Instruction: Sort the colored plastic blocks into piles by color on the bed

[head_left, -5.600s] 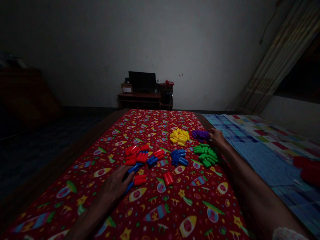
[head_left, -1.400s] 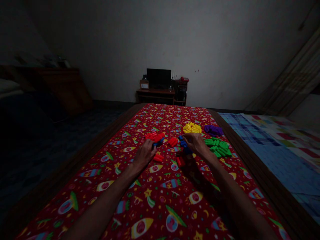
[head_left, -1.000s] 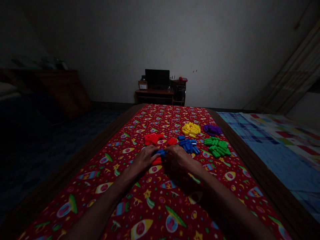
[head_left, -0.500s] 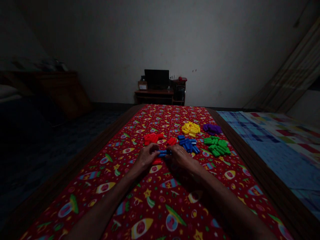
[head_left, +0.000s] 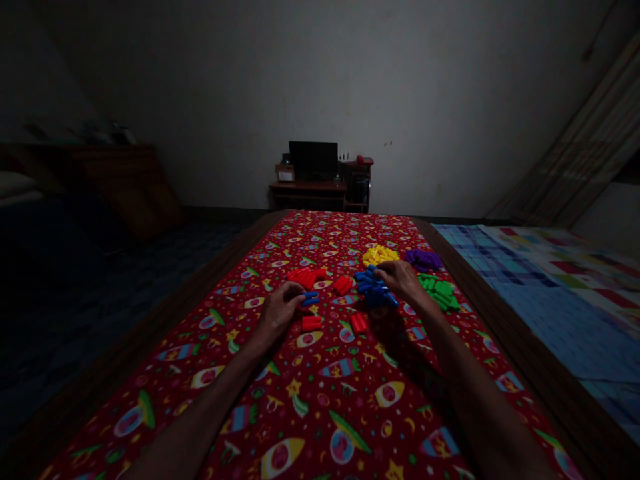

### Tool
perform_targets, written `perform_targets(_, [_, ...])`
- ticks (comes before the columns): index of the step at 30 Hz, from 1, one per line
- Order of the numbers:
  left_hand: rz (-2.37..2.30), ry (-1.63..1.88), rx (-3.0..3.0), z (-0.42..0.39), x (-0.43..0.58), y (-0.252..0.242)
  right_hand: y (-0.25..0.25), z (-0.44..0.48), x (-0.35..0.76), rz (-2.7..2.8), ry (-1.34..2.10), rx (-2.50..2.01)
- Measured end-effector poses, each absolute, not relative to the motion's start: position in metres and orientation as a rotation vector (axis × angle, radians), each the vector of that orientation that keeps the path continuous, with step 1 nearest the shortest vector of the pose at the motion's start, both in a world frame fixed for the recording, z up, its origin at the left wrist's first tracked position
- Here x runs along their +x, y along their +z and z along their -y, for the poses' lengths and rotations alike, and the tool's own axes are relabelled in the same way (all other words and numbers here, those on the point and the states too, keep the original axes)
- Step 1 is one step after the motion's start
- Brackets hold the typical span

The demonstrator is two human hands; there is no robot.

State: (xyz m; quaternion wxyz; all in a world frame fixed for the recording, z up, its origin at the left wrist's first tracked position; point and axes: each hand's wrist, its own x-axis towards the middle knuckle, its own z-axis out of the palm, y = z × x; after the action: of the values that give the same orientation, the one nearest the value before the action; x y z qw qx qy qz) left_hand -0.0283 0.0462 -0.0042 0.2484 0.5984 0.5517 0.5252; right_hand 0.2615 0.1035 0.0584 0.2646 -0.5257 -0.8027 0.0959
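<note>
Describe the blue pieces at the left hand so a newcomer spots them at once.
Find the red rocket-print cloth in the middle, then the left hand over it. The blue pieces are at its fingertips, between a red pile farther away and a small red group nearer. Colour sets them apart from those; small number, from the blue pile by the right hand.

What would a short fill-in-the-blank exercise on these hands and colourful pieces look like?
1. The small pieces at the fingers of the left hand are coloured ____.
2. The hand closer to the large blue pile is the person's ____ one.
3. Just left of the purple pile lies the ____ pile.
4. The patterned cloth has a ____ background.

Missing words: blue; right; yellow; red.
</note>
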Motion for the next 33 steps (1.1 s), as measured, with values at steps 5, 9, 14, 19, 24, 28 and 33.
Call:
perform_targets(5, [-1.492, 1.39, 1.6, -0.041, -0.023, -0.007, 0.043, -0.109, 0.28, 2.195, 0.185, -1.632])
perform_targets(9, [-1.468, 1.398, 1.549, -0.04, -0.022, -0.006, 0.037, -0.113, 0.28, 2.206, 0.169, -1.65])
perform_targets(14, [-1.433, 1.388, 1.539, -0.04, -0.017, -0.004, 0.05, -0.104, 0.259, 2.129, 0.23, -1.477])
perform_targets(19, [-1.35, 1.363, 1.593, -0.031, 0.001, -0.003, 0.058, -0.064, 0.211, 2.401, 0.637, -0.955])
perform_targets(24, [-1.346, 1.37, 1.662, -0.024, 0.008, -0.001, 0.06, -0.058, 0.203, 2.469, 0.566, -0.942])
perform_targets(28, [-1.469, 1.395, 1.695, -0.024, 0.002, -0.002, 0.065, -0.088, 0.245, 2.236, 0.35, -1.281])
perform_targets(33, [-1.474, 1.353, 1.7, -0.024, -0.001, -0.004, 0.069, -0.112, 0.303, 2.23, 0.458, -1.592])
